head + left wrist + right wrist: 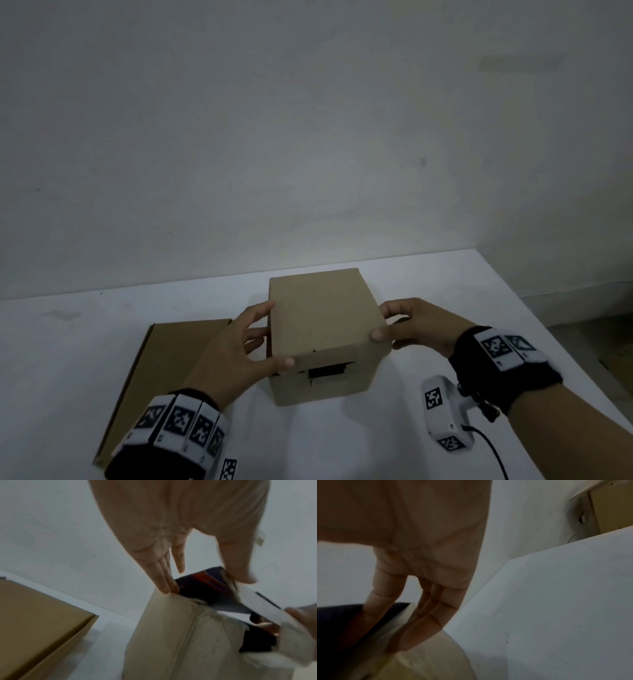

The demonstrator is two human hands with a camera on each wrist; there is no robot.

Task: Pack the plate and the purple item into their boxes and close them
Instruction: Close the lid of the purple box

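Observation:
A small brown cardboard box (325, 315) stands on the white table, its lid lowered almost flat, with a dark slot in the front. In the left wrist view a dark purple item (197, 588) with a red stripe sits inside under the raised lid (257, 604). My left hand (255, 334) presses straight fingers on the box's left wall, thumb on the lid's front edge. My right hand (388, 322) pinches the lid's right side, thumb on top. The right wrist view shows its index finger (368, 615) over the purple item (332, 622). No plate shows.
A flat brown cardboard box (164, 370) lies closed to the left of the small one, close to my left forearm. The table (462, 284) ends at a grey wall behind and at an edge on the right, beyond which stands a wooden cabinet (611, 507).

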